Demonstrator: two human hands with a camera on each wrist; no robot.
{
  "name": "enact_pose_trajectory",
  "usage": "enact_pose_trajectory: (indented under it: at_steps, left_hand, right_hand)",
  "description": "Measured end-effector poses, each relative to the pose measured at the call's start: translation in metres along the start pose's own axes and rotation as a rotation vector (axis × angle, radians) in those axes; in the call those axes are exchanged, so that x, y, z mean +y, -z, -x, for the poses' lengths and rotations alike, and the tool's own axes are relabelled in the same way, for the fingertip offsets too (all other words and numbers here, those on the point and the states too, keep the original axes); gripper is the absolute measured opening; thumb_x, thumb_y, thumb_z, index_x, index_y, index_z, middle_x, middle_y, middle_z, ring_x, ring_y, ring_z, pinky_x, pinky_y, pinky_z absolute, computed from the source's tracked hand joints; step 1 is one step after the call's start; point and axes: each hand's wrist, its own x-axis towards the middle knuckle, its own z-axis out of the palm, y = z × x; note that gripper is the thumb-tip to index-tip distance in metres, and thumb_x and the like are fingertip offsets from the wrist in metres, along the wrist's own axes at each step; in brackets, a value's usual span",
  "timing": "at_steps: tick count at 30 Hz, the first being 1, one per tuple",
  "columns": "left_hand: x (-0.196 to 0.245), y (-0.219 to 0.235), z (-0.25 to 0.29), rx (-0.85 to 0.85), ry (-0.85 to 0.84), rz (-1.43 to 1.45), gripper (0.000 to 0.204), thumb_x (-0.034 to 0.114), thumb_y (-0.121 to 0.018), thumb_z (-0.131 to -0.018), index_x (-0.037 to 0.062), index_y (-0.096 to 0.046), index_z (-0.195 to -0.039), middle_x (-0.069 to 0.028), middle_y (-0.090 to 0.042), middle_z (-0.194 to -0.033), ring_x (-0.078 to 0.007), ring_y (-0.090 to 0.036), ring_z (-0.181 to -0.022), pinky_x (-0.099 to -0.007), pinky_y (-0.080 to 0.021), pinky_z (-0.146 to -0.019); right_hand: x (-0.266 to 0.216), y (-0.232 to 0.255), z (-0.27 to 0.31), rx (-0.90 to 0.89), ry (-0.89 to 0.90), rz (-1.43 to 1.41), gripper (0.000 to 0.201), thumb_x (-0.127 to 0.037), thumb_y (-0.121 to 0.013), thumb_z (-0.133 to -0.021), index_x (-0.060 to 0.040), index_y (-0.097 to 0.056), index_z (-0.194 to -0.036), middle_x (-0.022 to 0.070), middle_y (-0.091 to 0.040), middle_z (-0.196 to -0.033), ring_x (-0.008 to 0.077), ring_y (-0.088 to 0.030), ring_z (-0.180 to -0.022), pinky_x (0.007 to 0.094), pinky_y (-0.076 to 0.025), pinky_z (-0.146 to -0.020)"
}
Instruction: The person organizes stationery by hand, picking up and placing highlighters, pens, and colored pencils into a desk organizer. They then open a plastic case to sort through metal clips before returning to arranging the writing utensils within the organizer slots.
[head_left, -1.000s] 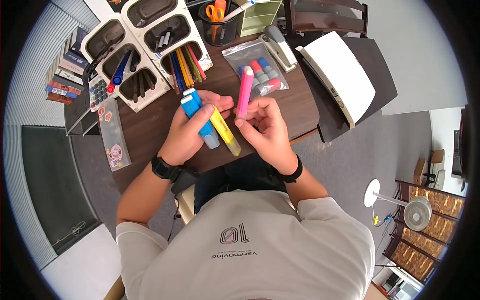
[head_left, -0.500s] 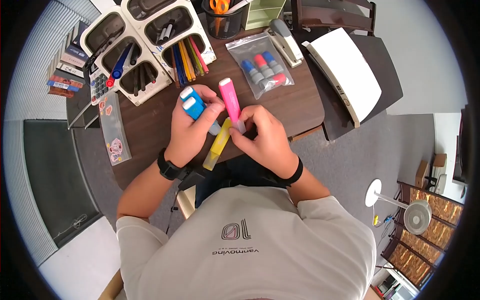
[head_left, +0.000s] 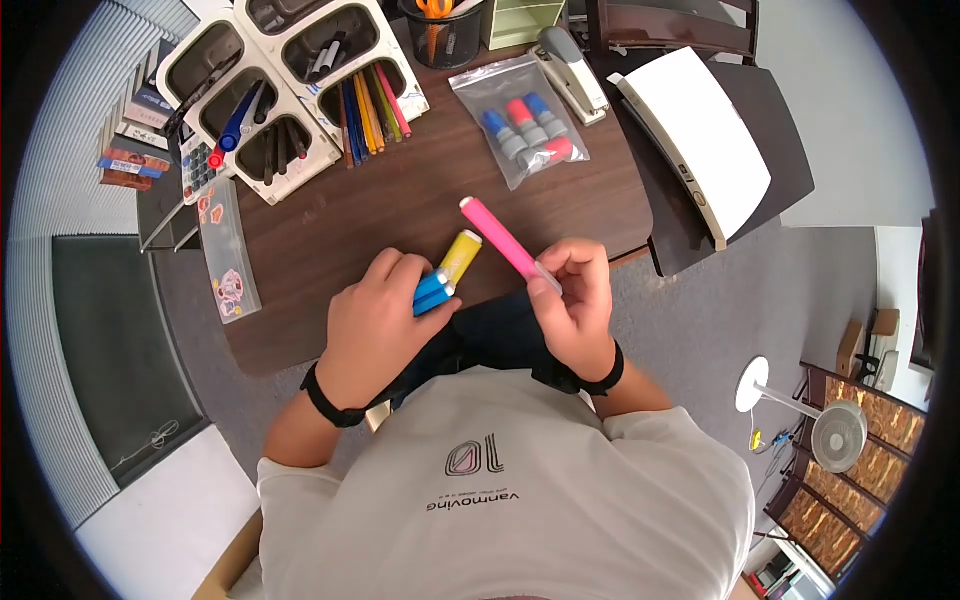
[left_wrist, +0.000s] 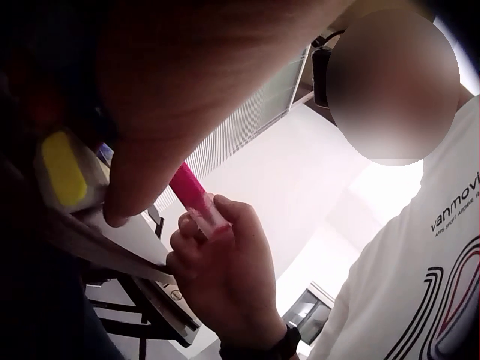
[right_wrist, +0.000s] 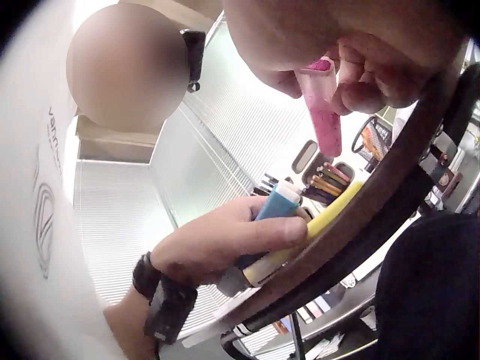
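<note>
In the head view the left hand (head_left: 375, 325) grips two blue highlighters (head_left: 433, 291) and a yellow highlighter (head_left: 461, 256), whose ends stick out past the fingers near the table's front edge. The right hand (head_left: 578, 310) pinches a pink highlighter (head_left: 500, 237) by its clear-capped end, with the white end pointing up and left, apart from the yellow one. From the right wrist, the left thumb lies across the blue (right_wrist: 279, 202) and yellow (right_wrist: 330, 214) highlighters. The left wrist view shows the pink highlighter's cap (left_wrist: 208, 217) between the right hand's fingers.
A white organizer (head_left: 318, 120) with pencils and pens stands at the back left, beside a mesh cup (head_left: 445, 38). A clear bag of capped bottles (head_left: 520, 130) and a stapler (head_left: 572, 75) lie at the back right. A sticker strip (head_left: 228, 260) lies left.
Both hands have come lower toward the body and farther apart. The left hand has turned over, knuckles up, around the blue and yellow highlighters. The pink highlighter now tilts more to the left.
</note>
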Motion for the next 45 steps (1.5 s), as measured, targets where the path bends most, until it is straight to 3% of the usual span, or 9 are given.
enact_pose_trajectory:
  at_steps: [5, 9, 14, 21, 27, 32, 36, 40, 45]
  left_hand:
    - [-0.002, -0.009, -0.015, 0.065, -0.022, -0.001, 0.038, 0.029, -0.086, -0.080, 0.0050, -0.061, -0.096, -0.0120, -0.067, -0.087, -0.0396, -0.067, -0.074, -0.0431, -0.055, -0.063]
    - [0.002, -0.012, -0.022, 0.194, 0.229, 0.636, 0.037, 0.021, -0.086, -0.085, 0.0021, -0.060, -0.102, -0.0065, -0.064, -0.080, -0.0114, -0.063, -0.074, -0.0317, -0.052, -0.066]
    - [0.014, -0.041, -0.020, 0.511, 0.238, 1.161, 0.027, 0.018, -0.071, -0.101, 0.0028, -0.055, -0.116, 0.0007, -0.062, -0.100, -0.0047, -0.057, -0.083, -0.0235, -0.049, -0.070]
    - [0.005, -0.051, -0.014, 0.630, 0.233, 1.164, 0.031, 0.018, -0.063, -0.105, 0.0028, -0.052, -0.130, -0.0031, -0.062, -0.117, -0.0093, -0.059, -0.101, -0.0277, -0.050, -0.088]
    - [0.009, -0.053, -0.013, 0.590, 0.216, 1.221, 0.030, 0.012, -0.065, -0.103, 0.0023, -0.050, -0.128, -0.0017, -0.061, -0.113, -0.0083, -0.059, -0.099, -0.0278, -0.051, -0.087]
    - [-0.010, -0.046, -0.018, 0.416, 0.163, 1.670, 0.042, 0.041, -0.052, -0.110, 0.0053, -0.049, -0.133, -0.0038, -0.054, -0.094, -0.0158, -0.055, -0.081, -0.0310, -0.046, -0.071]
    - [-0.005, -0.014, -0.022, 0.256, 0.287, 2.113, 0.042, 0.032, -0.047, -0.109, 0.0078, -0.049, -0.142, -0.0074, -0.062, -0.107, -0.0236, -0.060, -0.096, -0.0435, -0.049, -0.094]
    - [-0.013, -0.020, -0.015, 0.318, 0.268, 1.953, 0.046, 0.023, -0.051, -0.108, 0.0073, -0.043, -0.150, -0.0147, -0.060, -0.141, -0.0302, -0.059, -0.130, -0.0531, -0.042, -0.116]
    - [-0.001, -0.020, -0.019, 0.399, 0.287, 1.837, 0.038, 0.014, -0.051, -0.108, 0.0063, -0.045, -0.145, -0.0134, -0.062, -0.136, -0.0263, -0.060, -0.128, -0.0488, -0.047, -0.112]
  right_hand:
    - [-0.015, -0.004, -0.010, 0.065, -0.146, -0.289, 0.033, 0.004, -0.056, -0.101, -0.0013, -0.045, -0.131, 0.0057, -0.060, -0.104, 0.0083, -0.055, -0.091, 0.0263, -0.048, -0.083]
    - [-0.002, -0.027, -0.013, 0.051, -0.024, -0.222, 0.028, 0.000, -0.061, -0.101, -0.0023, -0.051, -0.127, 0.0068, -0.062, -0.110, 0.0114, -0.059, -0.097, 0.0271, -0.048, -0.088]
    - [0.000, -0.049, -0.028, -0.096, 0.059, -0.112, 0.026, -0.002, -0.070, -0.097, -0.0011, -0.057, -0.120, 0.0125, -0.063, -0.113, 0.0186, -0.065, -0.093, 0.0325, -0.055, -0.080]
    - [-0.002, -0.047, -0.054, -0.140, 0.424, 0.205, 0.035, -0.002, -0.080, -0.087, -0.0038, -0.061, -0.117, 0.0142, -0.063, -0.112, 0.0285, -0.067, -0.095, 0.0360, -0.056, -0.078]
    - [0.006, -0.045, -0.053, -0.204, 0.352, 0.074, 0.043, 0.001, -0.081, -0.085, -0.0039, -0.059, -0.121, 0.0143, -0.064, -0.112, 0.0258, -0.068, -0.096, 0.0352, -0.057, -0.078]
    - [0.013, -0.041, -0.048, -0.203, -0.081, -0.389, 0.033, 0.004, -0.071, -0.096, -0.0007, -0.054, -0.124, 0.0098, -0.064, -0.114, 0.0137, -0.069, -0.099, 0.0295, -0.057, -0.087]
    - [0.011, -0.039, -0.051, -0.159, -0.122, -0.533, 0.034, 0.006, -0.065, -0.099, 0.0001, -0.048, -0.127, 0.0097, -0.064, -0.116, 0.0150, -0.070, -0.102, 0.0288, -0.056, -0.088]
    - [0.009, -0.040, -0.048, -0.122, -0.133, -0.538, 0.033, 0.005, -0.065, -0.099, -0.0002, -0.048, -0.127, 0.0097, -0.064, -0.116, 0.0151, -0.070, -0.103, 0.0289, -0.056, -0.088]
    - [0.009, -0.045, -0.047, -0.133, -0.054, -0.392, 0.034, 0.003, -0.069, -0.097, 0.0001, -0.052, -0.126, 0.0072, -0.064, -0.115, 0.0110, -0.066, -0.104, 0.0275, -0.055, -0.089]
